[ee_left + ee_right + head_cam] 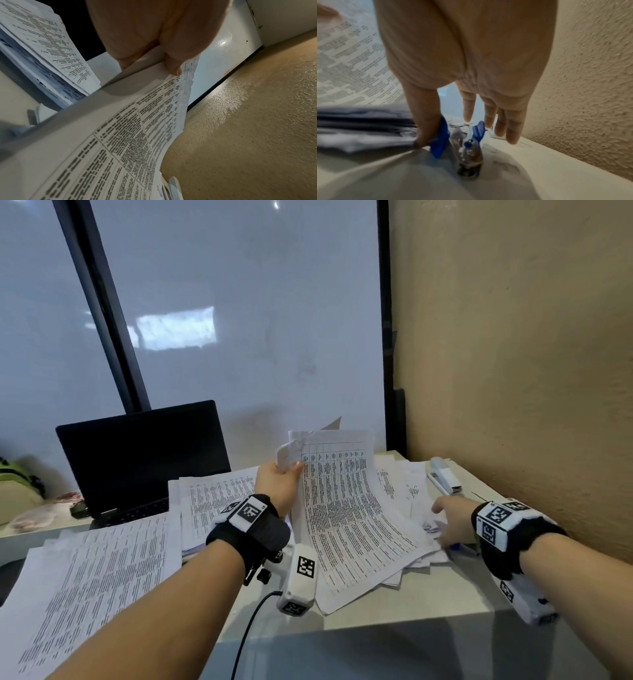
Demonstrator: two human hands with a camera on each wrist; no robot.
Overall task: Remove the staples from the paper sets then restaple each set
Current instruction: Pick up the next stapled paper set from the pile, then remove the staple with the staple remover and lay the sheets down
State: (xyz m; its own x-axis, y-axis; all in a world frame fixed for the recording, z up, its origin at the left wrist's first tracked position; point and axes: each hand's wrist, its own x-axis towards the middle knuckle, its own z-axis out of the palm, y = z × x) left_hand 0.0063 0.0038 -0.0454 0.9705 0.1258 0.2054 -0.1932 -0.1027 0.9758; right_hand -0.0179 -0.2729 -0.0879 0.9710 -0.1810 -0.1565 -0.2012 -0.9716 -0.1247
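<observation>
- Standing in a corner: pale desk (404, 601) butting against a rough tan wall (513, 371), with frosted glass panels (239, 320) in dark frames running behind the desk.
- Lying spread over most of the desk: loose printed paper sets (102, 570), overlapping from its near left corner to the wall side.
- Sitting at the back left of the desk, dark-screened and open: black laptop (144, 453).
- Resting at the far wall-side corner of the desk, on the sheets: white stapler (443, 475).
- Pinching the top corner of one paper set (346, 508) between thumb and curled fingers: left hand (279, 484), lifting that end above the desk while the lower end is trailing on the pile.
- Reaching down beside the wall, fingers straight and spread, thumb apart: right hand (452, 522), gripping nothing.
- Lying on the desk right under that hand, between thumb and forefinger: blue-handled staple remover (464, 142), thumb just touching one blue wing, blurred in the wrist view.
- Sitting beyond the desk's far left edge: a green bag (17, 474), too small to tell more.
</observation>
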